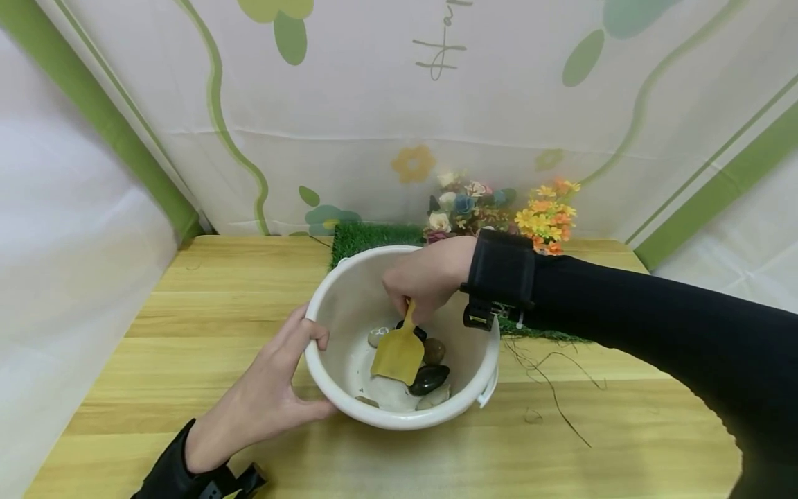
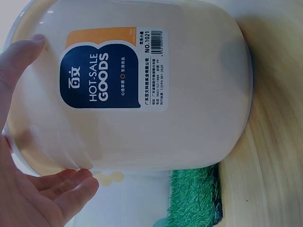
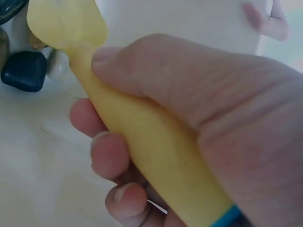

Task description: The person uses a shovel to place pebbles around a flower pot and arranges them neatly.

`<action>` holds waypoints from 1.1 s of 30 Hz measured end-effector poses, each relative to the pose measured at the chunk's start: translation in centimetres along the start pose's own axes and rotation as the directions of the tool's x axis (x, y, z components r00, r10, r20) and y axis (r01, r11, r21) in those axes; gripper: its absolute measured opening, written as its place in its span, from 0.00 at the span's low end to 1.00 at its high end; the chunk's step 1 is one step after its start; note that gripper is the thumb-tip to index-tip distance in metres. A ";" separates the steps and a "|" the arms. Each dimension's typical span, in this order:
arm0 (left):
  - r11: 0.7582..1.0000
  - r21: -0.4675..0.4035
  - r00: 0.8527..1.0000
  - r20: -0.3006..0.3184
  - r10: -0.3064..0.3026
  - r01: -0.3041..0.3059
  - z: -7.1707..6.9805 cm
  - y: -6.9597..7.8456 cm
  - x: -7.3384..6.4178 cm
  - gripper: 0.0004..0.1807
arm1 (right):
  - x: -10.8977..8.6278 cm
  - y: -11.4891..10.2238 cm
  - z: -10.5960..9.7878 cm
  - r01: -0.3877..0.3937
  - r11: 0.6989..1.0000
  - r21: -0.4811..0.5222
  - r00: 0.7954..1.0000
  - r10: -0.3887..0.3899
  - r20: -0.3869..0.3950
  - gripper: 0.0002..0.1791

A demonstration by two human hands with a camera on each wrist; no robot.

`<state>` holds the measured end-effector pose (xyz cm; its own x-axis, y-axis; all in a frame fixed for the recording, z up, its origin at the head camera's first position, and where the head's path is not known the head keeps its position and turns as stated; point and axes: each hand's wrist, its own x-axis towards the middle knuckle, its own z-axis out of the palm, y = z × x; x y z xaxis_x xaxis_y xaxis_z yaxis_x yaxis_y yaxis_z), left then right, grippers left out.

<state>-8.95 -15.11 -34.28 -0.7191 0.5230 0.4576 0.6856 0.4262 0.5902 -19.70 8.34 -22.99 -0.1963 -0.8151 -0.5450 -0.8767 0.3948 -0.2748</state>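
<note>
A white bucket [image 1: 399, 420] stands on the wooden table, tipped slightly so that its inside shows in the head view. My left hand [image 1: 264, 391] grips its left rim, fingers hooked over the edge and thumb against the outer wall. Inside the bucket, my right hand [image 1: 430, 274] holds a yellow toy shovel [image 1: 399, 355] by its handle [image 3: 161, 156], blade pointing down. Several smooth stones lie on the bucket floor around the blade, among them a black stone [image 1: 429, 380] and a brown stone [image 1: 433, 352]. The blade partly covers the floor beneath it.
Behind the bucket lies a green artificial grass mat [image 1: 374, 235]. Pale mixed flowers [image 1: 458, 204] and orange-yellow flowers [image 1: 548, 215] stand at the back. Thin dark root-like strands [image 1: 555, 395] lie on the table [image 1: 623, 430] to the right. A printed curtain [image 1: 349, 90] hangs behind.
</note>
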 end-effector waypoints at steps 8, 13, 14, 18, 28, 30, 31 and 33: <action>1.000 0.001 1.000 0.002 -0.004 0.004 -0.1 0.0 0.0 0.34 | 0.5 0.6 0.2 0.077 0.997 0.024 0.997 -0.077 -0.014 0.22; 1.000 -0.001 1.000 0.000 0.001 -0.001 0.0 0.0 0.0 0.34 | 0.8 1.3 0.3 0.109 0.993 0.034 0.994 -0.109 0.011 0.16; 1.000 0.000 1.000 0.000 0.001 -0.001 -0.1 0.0 0.0 0.34 | 1.0 1.6 0.4 0.112 0.993 0.031 0.994 -0.112 0.016 0.14; 1.000 0.003 1.000 0.003 -0.004 0.004 -0.1 0.0 0.1 0.34 | 2.4 3.7 2.0 0.139 0.990 -0.002 0.990 -0.139 0.014 0.13; 1.000 0.006 1.000 0.006 -0.007 0.006 0.0 0.0 0.0 0.34 | 4.2 4.9 3.9 0.189 0.981 0.053 0.979 -0.192 0.065 0.14; 1.000 0.008 1.000 0.004 -0.009 0.009 0.0 0.0 0.0 0.35 | 4.0 4.6 3.6 0.193 0.978 0.079 0.978 -0.198 0.065 0.13; 1.000 0.012 1.000 0.002 -0.008 0.008 0.0 0.0 0.0 0.35 | 3.9 4.6 3.5 0.197 0.977 0.084 0.977 -0.202 0.061 0.13; 1.000 0.015 1.000 -0.002 -0.005 0.005 0.0 0.0 0.0 0.35 | 3.9 4.7 3.5 0.197 0.976 0.091 0.977 -0.203 0.060 0.13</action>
<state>-8.95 -15.14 -34.25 -0.7228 0.5196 0.4557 0.6835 0.4396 0.5828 -23.01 8.52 -29.19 0.0123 -0.8511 -0.5249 -0.8546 0.2635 -0.4474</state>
